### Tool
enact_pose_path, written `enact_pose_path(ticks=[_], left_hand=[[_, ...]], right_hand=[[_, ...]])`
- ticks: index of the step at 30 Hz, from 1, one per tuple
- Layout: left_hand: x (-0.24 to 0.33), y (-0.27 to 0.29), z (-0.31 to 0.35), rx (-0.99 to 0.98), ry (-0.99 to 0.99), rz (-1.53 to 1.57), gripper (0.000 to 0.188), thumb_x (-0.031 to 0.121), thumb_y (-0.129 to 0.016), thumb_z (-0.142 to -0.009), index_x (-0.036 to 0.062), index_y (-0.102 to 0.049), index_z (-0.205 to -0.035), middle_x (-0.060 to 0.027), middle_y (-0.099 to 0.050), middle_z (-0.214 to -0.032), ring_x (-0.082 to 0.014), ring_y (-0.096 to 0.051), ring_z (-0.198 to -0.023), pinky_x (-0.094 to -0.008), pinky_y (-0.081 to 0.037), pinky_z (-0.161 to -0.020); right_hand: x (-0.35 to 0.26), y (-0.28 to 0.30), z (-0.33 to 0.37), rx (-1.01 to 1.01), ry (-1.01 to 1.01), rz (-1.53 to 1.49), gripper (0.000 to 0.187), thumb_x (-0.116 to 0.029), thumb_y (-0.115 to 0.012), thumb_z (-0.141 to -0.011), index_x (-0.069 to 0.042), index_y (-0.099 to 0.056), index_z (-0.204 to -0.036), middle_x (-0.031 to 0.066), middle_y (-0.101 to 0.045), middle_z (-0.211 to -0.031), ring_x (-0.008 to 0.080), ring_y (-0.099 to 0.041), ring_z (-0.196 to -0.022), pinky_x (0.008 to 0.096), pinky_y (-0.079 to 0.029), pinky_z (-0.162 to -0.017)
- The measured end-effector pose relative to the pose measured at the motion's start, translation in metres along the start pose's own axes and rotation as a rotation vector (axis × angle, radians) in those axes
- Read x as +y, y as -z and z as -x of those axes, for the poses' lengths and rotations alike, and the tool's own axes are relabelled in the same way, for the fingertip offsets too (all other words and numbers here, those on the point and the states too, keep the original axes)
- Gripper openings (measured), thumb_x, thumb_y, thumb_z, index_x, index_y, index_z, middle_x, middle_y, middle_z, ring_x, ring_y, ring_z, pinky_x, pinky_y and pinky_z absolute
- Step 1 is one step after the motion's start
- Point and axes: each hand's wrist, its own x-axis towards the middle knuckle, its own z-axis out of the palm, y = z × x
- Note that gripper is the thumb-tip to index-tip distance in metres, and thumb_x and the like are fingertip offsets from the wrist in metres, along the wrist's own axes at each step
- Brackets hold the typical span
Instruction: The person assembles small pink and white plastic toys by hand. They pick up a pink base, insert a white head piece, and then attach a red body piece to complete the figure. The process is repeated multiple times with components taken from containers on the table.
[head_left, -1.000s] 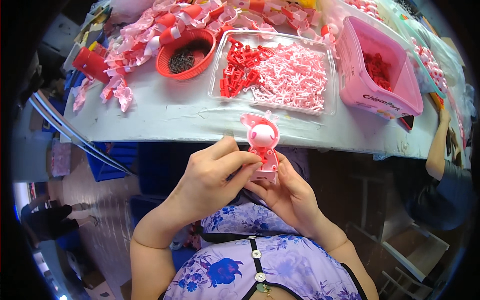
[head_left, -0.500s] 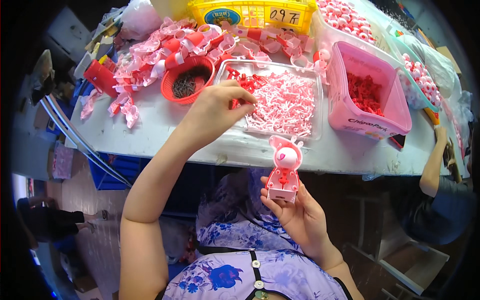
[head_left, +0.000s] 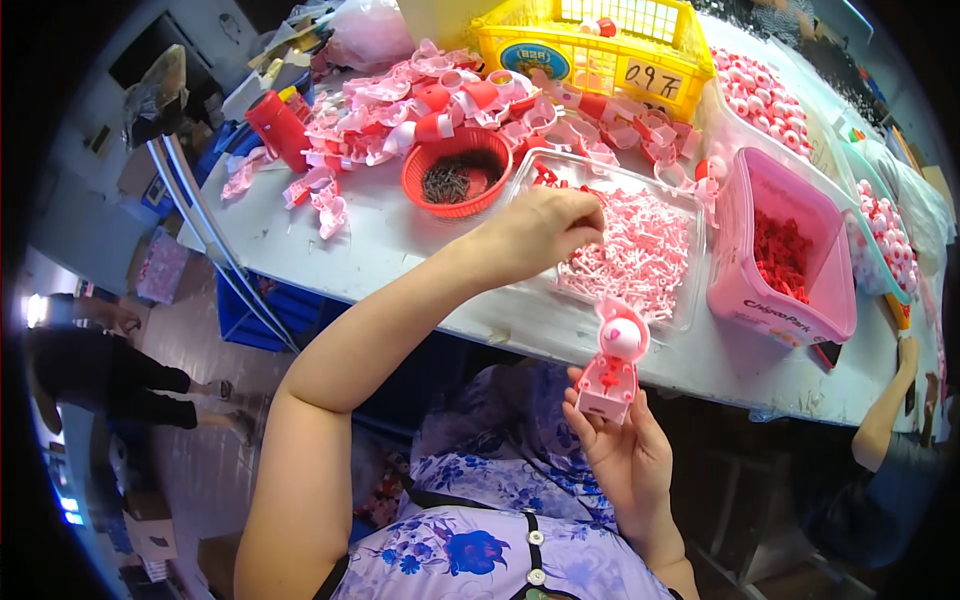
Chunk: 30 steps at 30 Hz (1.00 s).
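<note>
My right hand (head_left: 632, 460) holds a small pink toy bear figure (head_left: 607, 378) upright near the table's front edge. The figure's shell is open toward me, showing a white ball-shaped head part and a red piece inside. My left hand (head_left: 540, 235) is over a clear plastic tray (head_left: 701, 240), its thumb and fingers pinched together above the parts; whatever is between them is hidden. Small pink plastic pieces (head_left: 645, 250) heap in the tray, with some red pieces (head_left: 547, 178) at its far left corner.
Left of the tray stands a red basket (head_left: 413, 192) of dark screws. Behind lie piled pink shells (head_left: 400, 108) and a yellow basket (head_left: 690, 88). A pink bin (head_left: 735, 270) holds red pieces. Balls fill a container (head_left: 765, 105). Another person's arm (head_left: 885, 410) is at the far right.
The view has shifted, so the table sits further right and tilted. My left hand has moved slightly down, closer over the pink pieces. My right hand still holds the figure.
</note>
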Motion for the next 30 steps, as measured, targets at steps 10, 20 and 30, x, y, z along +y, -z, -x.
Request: enact_pose_path(ticks=[10, 20, 30], left_hand=[[0.057, 0.006, 0.082, 0.114, 0.409, 0.706, 0.011, 0.003, -0.066, -0.086, -0.0042, -0.066, -0.094, -0.0057, -0.066, -0.082, -0.0087, -0.059, -0.07, -0.0218, -0.049, -0.062], [0.047, -0.009, 0.102, 0.116, 0.437, 0.756, 0.01, 0.007, -0.067, -0.086, -0.0016, -0.067, -0.092, -0.0038, -0.067, -0.082, -0.0051, -0.057, -0.069, -0.0197, -0.045, -0.059], [0.038, -0.001, 0.103, 0.033, 0.482, 0.804, 0.011, 0.01, -0.07, -0.084, 0.0023, -0.063, -0.083, -0.0027, -0.067, -0.08, -0.0049, -0.059, -0.069, -0.0192, -0.045, -0.058]], right_hand=[[0.011, -0.007, -0.025, -0.096, 0.002, -0.065, 0.053, -0.027, -0.041, -0.101, -0.004, -0.019, -0.143, 0.0197, -0.04, -0.138, 0.0351, -0.043, -0.127, 0.0467, -0.032, -0.111], [0.024, -0.009, -0.03, -0.102, 0.002, -0.047, 0.05, -0.027, -0.041, -0.101, -0.005, -0.021, -0.141, 0.0172, -0.04, -0.138, 0.0337, -0.043, -0.127, 0.0463, -0.033, -0.11], [0.028, -0.014, -0.03, -0.096, 0.006, 0.045, 0.052, -0.028, -0.043, -0.1, -0.005, -0.021, -0.141, 0.0178, -0.039, -0.138, 0.0336, -0.043, -0.127, 0.047, -0.032, -0.111]])
